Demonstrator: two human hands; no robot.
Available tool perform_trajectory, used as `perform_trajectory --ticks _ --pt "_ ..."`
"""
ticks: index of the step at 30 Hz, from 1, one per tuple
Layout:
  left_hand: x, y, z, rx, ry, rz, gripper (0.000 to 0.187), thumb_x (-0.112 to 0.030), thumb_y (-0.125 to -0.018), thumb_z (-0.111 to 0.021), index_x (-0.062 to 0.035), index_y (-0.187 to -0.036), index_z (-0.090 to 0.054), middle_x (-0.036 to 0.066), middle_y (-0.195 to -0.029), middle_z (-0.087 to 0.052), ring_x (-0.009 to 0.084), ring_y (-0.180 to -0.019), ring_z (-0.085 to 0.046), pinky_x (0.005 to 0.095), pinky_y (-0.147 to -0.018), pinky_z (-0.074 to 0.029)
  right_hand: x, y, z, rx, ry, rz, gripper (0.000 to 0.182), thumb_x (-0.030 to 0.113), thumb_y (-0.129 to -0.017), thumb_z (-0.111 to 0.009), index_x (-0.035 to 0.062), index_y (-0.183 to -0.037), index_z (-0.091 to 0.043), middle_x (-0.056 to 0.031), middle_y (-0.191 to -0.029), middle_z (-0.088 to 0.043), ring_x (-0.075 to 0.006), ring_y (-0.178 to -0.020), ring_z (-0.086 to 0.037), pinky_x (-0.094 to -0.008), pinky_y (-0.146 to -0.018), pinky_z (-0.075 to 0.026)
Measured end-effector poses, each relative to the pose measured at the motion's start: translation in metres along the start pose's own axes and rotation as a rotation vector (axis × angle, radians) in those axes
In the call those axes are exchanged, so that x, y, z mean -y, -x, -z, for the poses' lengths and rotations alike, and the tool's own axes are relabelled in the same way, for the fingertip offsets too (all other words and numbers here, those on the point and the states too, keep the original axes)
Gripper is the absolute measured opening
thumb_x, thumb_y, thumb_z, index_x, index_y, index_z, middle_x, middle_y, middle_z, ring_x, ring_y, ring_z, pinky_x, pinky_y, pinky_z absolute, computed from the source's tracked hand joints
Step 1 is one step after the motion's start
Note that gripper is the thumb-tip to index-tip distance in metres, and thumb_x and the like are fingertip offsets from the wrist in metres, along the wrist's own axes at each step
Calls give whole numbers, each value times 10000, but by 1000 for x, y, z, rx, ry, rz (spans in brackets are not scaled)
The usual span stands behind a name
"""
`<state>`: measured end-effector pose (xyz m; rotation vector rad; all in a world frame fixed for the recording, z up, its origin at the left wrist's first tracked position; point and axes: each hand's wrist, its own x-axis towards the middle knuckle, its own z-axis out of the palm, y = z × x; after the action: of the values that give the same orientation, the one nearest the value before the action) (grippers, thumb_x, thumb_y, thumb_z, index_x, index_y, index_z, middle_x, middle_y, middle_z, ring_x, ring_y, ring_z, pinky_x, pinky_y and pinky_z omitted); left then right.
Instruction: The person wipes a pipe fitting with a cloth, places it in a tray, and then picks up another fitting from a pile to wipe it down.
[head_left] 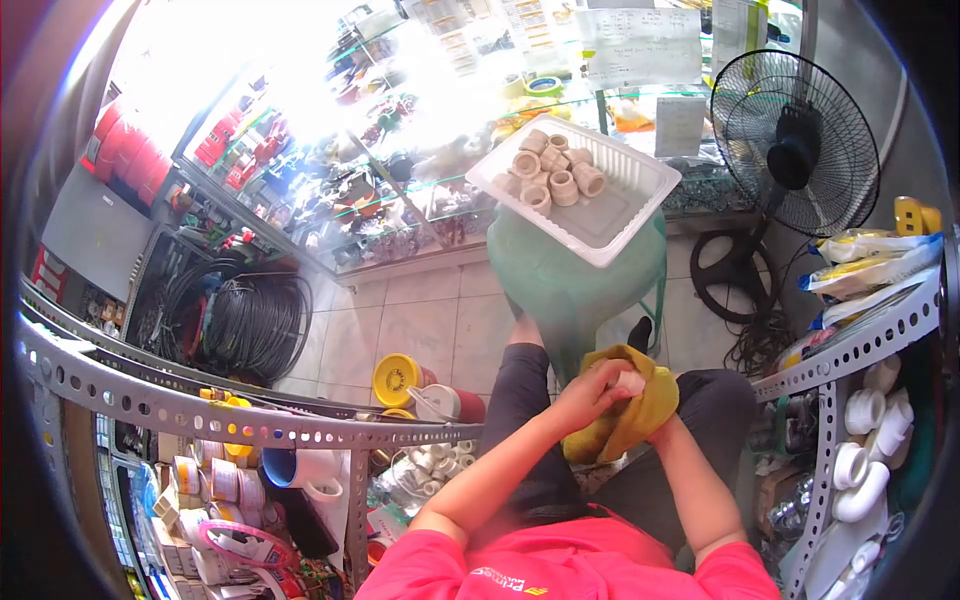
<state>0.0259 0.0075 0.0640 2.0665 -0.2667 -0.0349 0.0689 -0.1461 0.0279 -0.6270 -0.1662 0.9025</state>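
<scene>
Both hands, left hand (590, 395) and right hand (650, 425), meet on a cloth (640, 410) over the lap. At twelve o'clock, a stool (570, 280) bears a tray (630, 215) of pipe fittings (550, 170). A fan (795, 140) stands at two o'clock, cable coils (250, 320) at ten.

Not much to read here. Orange lettering runs across the chest of the pink-red shirt (520, 578) at the bottom edge, too warped and cropped to make out. Up top, white paper sheets (640, 45) taped on the glass showcase carry handwritten lines, illegible from here. The yellow round spool (397, 379) on the floor shows a dark mark, unreadable too.
</scene>
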Motion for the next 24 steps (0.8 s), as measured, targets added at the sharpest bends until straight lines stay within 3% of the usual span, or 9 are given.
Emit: perform_trajectory --ticks 3,10,12,14,17,18,20,22,24 --pt "7 3 4 -54 0 -28 338 -151 -920 -470 -61 -1232 -378 100 -1057 -520 161 -994 -513 295 -814 -426 7 2 -7 -36 678 273 322 261 -894 -505 93 -1168 -490 -33 -1050 -562 -152 -917 -562 -316 -775 -485" --pt "32 25 21 -192 1134 216 339 -136 -953 -382 -95 -1284 -322 47 -1155 -476 135 -989 -482 283 -819 -419 13 10 -11 -166 -360 -12 282 171 -809 -637 81 -1051 -524 -29 -974 -563 -168 -843 -565 -317 -717 -485" --pt "28 25 17 -189 902 241 339 -157 -956 -398 -87 -1280 -329 53 -1164 -467 138 -1025 -471 280 -846 -408 38 7 -63 -102 882 388 230 212 -875 -530 87 -1064 -495 -34 -976 -550 -168 -857 -567 -308 -741 -490" --pt "23 24 12 -188 628 210 335 -150 -953 -405 -83 -1274 -336 55 -1158 -471 146 -1029 -477 279 -859 -403 38 6 -68 -35 1115 437 229 237 -907 -480 87 -1080 -479 -36 -984 -544 -172 -870 -570 -308 -755 -494" --pt "24 20 3 -219 140 75 322 -99 -920 -455 -48 -1230 -381 124 -1139 -497 228 -1046 -496 311 -881 -401 0 -1 -17 19 603 198 266 246 -907 -485 83 -1117 -472 -37 -1005 -546 -177 -886 -574 -317 -760 -497" --pt "22 18 4 -229 -72 27 319 -93 -913 -466 -43 -1219 -391 140 -1135 -501 244 -1050 -498 319 -880 -403 -9 -7 1 35 877 242 277 245 -908 -483 84 -1133 -468 -39 -1013 -547 -176 -892 -575 -318 -762 -498" --pt "8 13 4 -233 -88 97 308 -84 -896 -488 -40 -1194 -420 170 -1128 -502 291 -1042 -505 343 -871 -413 -13 -6 7 -25 684 142 296 248 -911 -477 86 -1159 -462 -42 -1026 -548 -172 -901 -577 -317 -765 -499" --pt "7 9 -2 -301 -91 118 282 -103 -895 -491 -37 -1165 -448 186 -1087 -520 329 -1007 -521 366 -850 -425 -6 2 -7 -163 -251 -137 311 255 -915 -469 87 -1177 -460 -42 -1039 -550 -168 -908 -578 -315 -767 -499" --pt "6 8 -13 -433 -68 93 251 -147 -908 -476 -35 -1133 -475 188 -1013 -556 360 -945 -547 386 -817 -438 -1 5 -10 -172 -162 -130 300 255 -920 -452 92 -1171 -469 -43 -1048 -553 -168 -904 -578 -308 -767 -494"
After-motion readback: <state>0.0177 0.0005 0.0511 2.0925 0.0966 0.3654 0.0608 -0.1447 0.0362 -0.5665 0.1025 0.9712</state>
